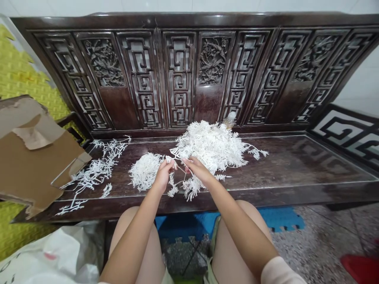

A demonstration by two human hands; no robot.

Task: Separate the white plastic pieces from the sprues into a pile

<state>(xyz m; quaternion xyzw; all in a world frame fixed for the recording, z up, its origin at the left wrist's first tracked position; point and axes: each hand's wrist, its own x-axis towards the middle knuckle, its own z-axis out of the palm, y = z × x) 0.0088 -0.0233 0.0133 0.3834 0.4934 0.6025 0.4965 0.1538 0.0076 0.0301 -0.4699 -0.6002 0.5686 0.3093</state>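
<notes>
Head view: looking down past two bare forearms and knees at a long bench of glossy, dark brown carved wood (pixel 284 167), its backrest pierced with angular fretwork.
Left hand: the left hand (pixel 162 174) is pinched shut, thumb against fingers, on a slim, white, branching, plastic-looking sprig (pixel 175 158) above the front half of the seat.
Right hand: the right hand (pixel 199 169) has its fingers curled close together at the sprig's other side — I cannot tell how firmly they grip.
Large heap: a broad mound of frilly white pieces (pixel 211 148) sits just behind the hands, towards the backrest.
Small heap: a lower, rounder pile of fine white pieces (pixel 145 171) lies just left of the left hand.
Below the hands: loose white tufts (pixel 193 188) lie near the seat's front edge.
Bench's left end: flat, spiky white branches (pixel 100 169) spread beside a torn brown cardboard sheet (pixel 44 157).
Behind the large heap: a clear bottle with a pale cap (pixel 229 120), partly hidden.
Floor: blue interlocking matting (pixel 189 225) beneath the bench; a crumpled white bag (pixel 65 252) at lower left.
</notes>
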